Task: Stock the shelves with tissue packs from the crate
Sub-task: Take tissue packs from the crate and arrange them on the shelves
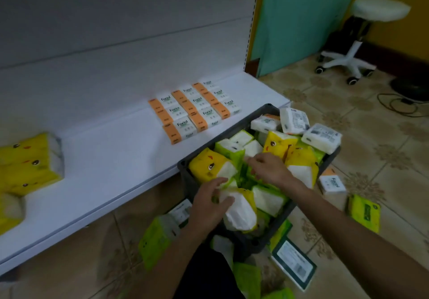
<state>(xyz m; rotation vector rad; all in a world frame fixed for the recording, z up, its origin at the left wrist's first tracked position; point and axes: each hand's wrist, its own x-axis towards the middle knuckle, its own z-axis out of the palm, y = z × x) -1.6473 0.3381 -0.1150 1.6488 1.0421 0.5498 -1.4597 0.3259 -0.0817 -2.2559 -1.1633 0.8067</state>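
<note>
A dark grey crate stands on the floor against the low white shelf, heaped with yellow, green and white tissue packs. My left hand lies with curled fingers on a yellow-and-white pack at the crate's near side. My right hand reaches into the middle of the crate, its fingers down among green packs; its grasp is hidden. Several orange-and-white packs lie in neat rows on the shelf. A stack of yellow packs sits at the shelf's left end.
Loose green and white packs lie on the tiled floor around the crate. A white stool on castors stands at the back right beside a teal panel. Cables trail on the floor there.
</note>
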